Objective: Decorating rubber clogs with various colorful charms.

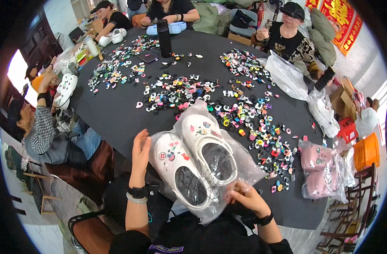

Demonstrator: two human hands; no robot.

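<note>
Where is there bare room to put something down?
The black table is bare left of the bagged white shoes, beyond the left hand, and between the bottle and far right charm pile, bar a few strays. It's crowded with charms past the shoes.

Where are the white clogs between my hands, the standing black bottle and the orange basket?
White clogs (pixel 196 153), head view: right clog's left side.
Standing black bottle (pixel 164 39), head view: middle of its body.
Orange basket (pixel 365 153), head view: side wall.

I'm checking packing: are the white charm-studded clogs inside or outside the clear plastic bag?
Inside: the clear plastic bag surrounds the white charm-studded clogs, its film showing beyond their toes and heels.
</note>
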